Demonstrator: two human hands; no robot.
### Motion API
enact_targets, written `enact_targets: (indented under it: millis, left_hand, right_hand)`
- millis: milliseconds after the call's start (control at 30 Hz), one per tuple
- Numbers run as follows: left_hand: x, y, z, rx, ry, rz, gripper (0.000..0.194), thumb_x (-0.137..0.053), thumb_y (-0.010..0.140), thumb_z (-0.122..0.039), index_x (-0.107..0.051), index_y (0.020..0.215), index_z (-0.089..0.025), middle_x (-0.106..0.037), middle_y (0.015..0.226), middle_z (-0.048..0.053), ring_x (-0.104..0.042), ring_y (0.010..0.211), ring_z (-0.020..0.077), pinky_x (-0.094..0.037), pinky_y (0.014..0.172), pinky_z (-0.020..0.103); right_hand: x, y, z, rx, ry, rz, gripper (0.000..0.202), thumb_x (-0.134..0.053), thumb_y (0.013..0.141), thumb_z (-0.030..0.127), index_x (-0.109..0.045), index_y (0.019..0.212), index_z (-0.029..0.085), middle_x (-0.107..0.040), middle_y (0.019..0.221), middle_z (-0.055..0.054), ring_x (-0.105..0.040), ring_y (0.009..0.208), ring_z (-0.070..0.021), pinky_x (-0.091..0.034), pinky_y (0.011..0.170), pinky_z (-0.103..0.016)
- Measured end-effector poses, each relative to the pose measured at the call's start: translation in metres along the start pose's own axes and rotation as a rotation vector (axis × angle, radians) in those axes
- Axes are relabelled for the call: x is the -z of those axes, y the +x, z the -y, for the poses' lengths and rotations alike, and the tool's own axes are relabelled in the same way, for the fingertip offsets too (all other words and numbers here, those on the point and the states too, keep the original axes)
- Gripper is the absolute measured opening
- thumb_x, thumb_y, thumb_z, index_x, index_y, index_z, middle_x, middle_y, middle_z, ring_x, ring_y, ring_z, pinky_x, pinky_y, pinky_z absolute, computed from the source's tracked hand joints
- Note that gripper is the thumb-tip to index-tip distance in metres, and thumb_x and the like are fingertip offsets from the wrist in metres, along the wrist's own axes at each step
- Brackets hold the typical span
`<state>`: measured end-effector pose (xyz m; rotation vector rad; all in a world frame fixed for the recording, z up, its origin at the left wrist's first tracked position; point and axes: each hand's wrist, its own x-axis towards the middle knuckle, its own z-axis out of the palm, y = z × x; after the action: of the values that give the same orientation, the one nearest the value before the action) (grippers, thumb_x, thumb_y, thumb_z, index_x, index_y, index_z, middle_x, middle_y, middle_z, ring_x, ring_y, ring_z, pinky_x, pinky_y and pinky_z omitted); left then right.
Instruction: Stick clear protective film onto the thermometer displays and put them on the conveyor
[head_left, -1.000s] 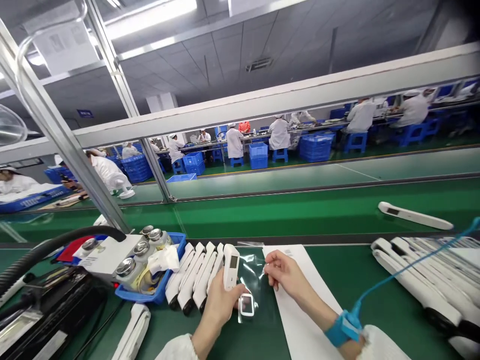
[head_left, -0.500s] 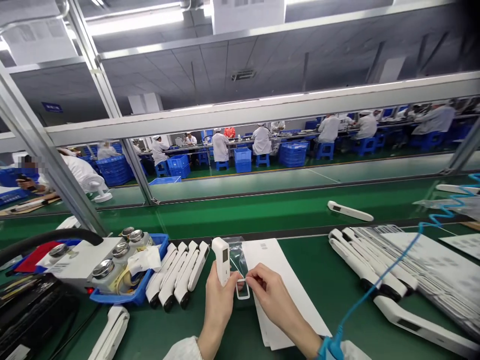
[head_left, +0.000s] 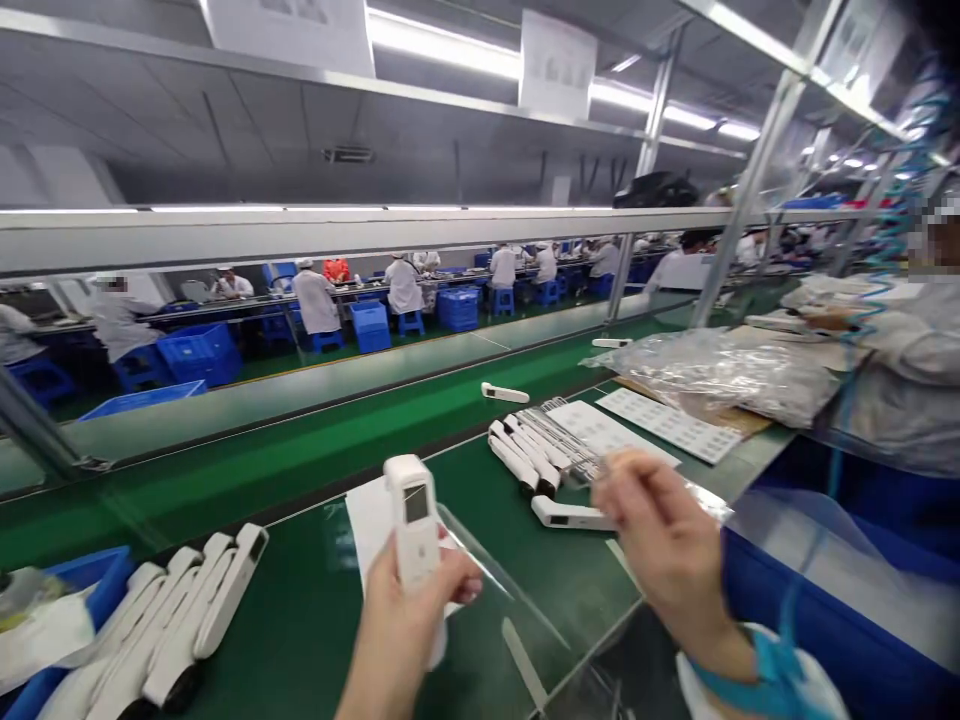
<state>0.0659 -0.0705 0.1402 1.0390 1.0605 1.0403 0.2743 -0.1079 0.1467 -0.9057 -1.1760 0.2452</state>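
Observation:
My left hand (head_left: pixel 405 610) is wrapped around a white handheld device (head_left: pixel 412 520) with a small dark screen, shaped like a forehead thermometer. It stands roughly upright, screen towards me. My right hand (head_left: pixel 667 545) is raised off to the right, its fingers pinched together and blurred by motion. Whatever lies between those fingertips, perhaps something clear, I cannot make out. Behind the left hand are white paper sheets (head_left: pixel 364 515) and clear plastic film (head_left: pixel 495 575). Beyond the right hand's fingertips lies a similar white device (head_left: pixel 566 513).
More white devices (head_left: pixel 229 590) lie in a row at left, beside a blue tray (head_left: pixel 112 580). Another group (head_left: pixel 514 455) lies right of centre, near a printed sheet (head_left: pixel 671 425) and plastic bags (head_left: pixel 720 370). A blue coiled cord hangs at right, near a co-worker's sleeve (head_left: pixel 907 340).
The view has swung right. My right hand has moved away from my left, towards the right. The white frame between my hands earlier is no longer visible. The left hand still holds the device.

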Motion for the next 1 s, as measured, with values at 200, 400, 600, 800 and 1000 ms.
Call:
enact_targets:
  millis: [200, 400, 600, 800, 1000]
  left_hand:
    - [-0.098, -0.027, 0.037, 0.239, -0.211, 0.432, 0.037, -0.078, 0.063, -0.032, -0.051, 0.085, -0.018, -0.069, 0.068, 0.007, -0.064, 0.064, 0.0176, -0.051, 0.064, 0.029]
    - [-0.126, -0.002, 0.085, 0.138, 0.042, 0.401, 0.02, -0.07, 0.065, -0.019, -0.053, 0.074, -0.017, -0.061, 0.062, -0.001, -0.055, 0.059, 0.011, -0.039, 0.056, 0.021]
    - [-0.12, 0.009, 0.1, 0.13, -0.094, 0.51, 0.025, -0.071, 0.069, -0.028, -0.052, 0.08, -0.018, -0.067, 0.074, 0.004, -0.065, 0.086, 0.0208, -0.046, 0.075, 0.027]
    - [-0.099, 0.008, 0.11, 0.091, 0.379, 0.572, 0.013, -0.067, 0.068, -0.026, -0.058, 0.074, -0.019, -0.066, 0.078, 0.005, -0.061, 0.075, 0.0219, -0.041, 0.062, 0.028]
    - [-0.061, 0.01, 0.091, 0.14, 0.359, 0.557, 0.018, -0.06, 0.072, -0.025, -0.059, 0.089, -0.018, -0.062, 0.082, 0.003, -0.058, 0.065, 0.0159, -0.047, 0.059, 0.027]
  right_hand:
    - [0.083, 0.023, 0.027, 0.006, -0.003, -0.346, 0.007, -0.067, 0.083, 0.024, -0.06, 0.081, 0.023, -0.044, 0.066, 0.002, -0.039, 0.054, -0.0126, -0.033, 0.055, -0.031]
    - [0.104, 0.01, 0.017, -0.036, -0.117, -0.358, 0.007, -0.067, 0.082, 0.022, -0.061, 0.08, 0.019, -0.047, 0.059, 0.004, -0.042, 0.051, -0.0109, -0.032, 0.051, -0.028]
    - [0.096, 0.013, 0.001, -0.047, -0.118, -0.306, 0.01, -0.067, 0.083, 0.025, -0.059, 0.081, 0.018, -0.047, 0.056, 0.006, -0.042, 0.05, -0.0098, -0.032, 0.05, -0.026]
    - [0.083, 0.013, -0.011, -0.08, -0.149, -0.24, 0.013, -0.066, 0.086, 0.028, -0.059, 0.081, 0.019, -0.047, 0.058, 0.005, -0.042, 0.05, -0.0095, -0.031, 0.049, -0.025]
    - [0.068, 0.011, -0.022, -0.13, -0.165, -0.149, 0.014, -0.063, 0.088, 0.029, -0.059, 0.08, 0.019, -0.046, 0.062, 0.003, -0.042, 0.053, -0.01, -0.031, 0.05, -0.026]
